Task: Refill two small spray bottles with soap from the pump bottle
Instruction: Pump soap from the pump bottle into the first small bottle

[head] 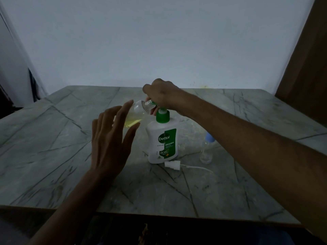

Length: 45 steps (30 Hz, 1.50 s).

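As the tilted spray bottle (135, 114) looked light and slick, we favoured gripping its body. Left hand (110, 138) fingers spread wide behind it; right hand (163, 96) fingers closed over the pump bottle (161, 142) head.

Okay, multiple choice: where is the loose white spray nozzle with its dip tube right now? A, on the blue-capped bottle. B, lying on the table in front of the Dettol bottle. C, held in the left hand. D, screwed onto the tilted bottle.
B: the white spray nozzle lies flat on the marble table, just in front of the Dettol pump bottle, with its dip tube trailing to the right.
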Available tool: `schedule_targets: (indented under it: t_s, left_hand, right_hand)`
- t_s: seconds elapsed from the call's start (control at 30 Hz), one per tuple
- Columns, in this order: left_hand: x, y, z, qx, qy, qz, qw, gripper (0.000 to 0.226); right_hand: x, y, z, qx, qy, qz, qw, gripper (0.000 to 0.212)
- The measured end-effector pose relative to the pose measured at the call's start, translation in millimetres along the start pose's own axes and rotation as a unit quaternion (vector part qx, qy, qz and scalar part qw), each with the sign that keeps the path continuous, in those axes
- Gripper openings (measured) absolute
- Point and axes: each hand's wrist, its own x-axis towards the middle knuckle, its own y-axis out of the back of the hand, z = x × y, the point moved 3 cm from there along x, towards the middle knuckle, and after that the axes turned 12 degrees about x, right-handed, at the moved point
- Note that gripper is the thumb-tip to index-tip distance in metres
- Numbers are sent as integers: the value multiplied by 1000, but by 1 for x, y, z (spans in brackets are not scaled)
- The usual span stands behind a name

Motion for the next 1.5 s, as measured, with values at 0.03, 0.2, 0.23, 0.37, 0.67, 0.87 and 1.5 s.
schedule_targets:
  t_s: [0.03, 0.2, 0.23, 0.37, 0.67, 0.87, 1.5]
  left_hand:
    - [0, 0, 0, -1, 0, 1, 1000, 60]
    - [0, 0, 1, -2, -1, 7, 1000, 60]
    - [0, 1, 2, -1, -1, 9, 1000, 60]
    - [0, -1, 1, -3, -3, 6, 1000, 59]
    - [-1, -1, 1, -3, 0, 4, 1000, 60]
    - [-1, -1, 0, 0, 1, 2, 1000, 60]
    - [-1, -1, 2, -2, 5, 3, 1000, 59]
  right_hand:
    - [0, 1, -2, -1, 4, -3, 1000, 42]
    - [0, 0, -1, 8, 20, 5, 1000, 36]
    - [0, -1, 1, 12, 20, 9, 1000, 36]
    - [0, 0, 3, -4, 9, 13, 1000, 37]
    - [1, -1, 2, -3, -6, -16, 1000, 42]
    - [0, -1, -3, -2, -9, -14, 1000, 46]
    - [-2, 0, -7, -9, 3, -35, 999, 41]
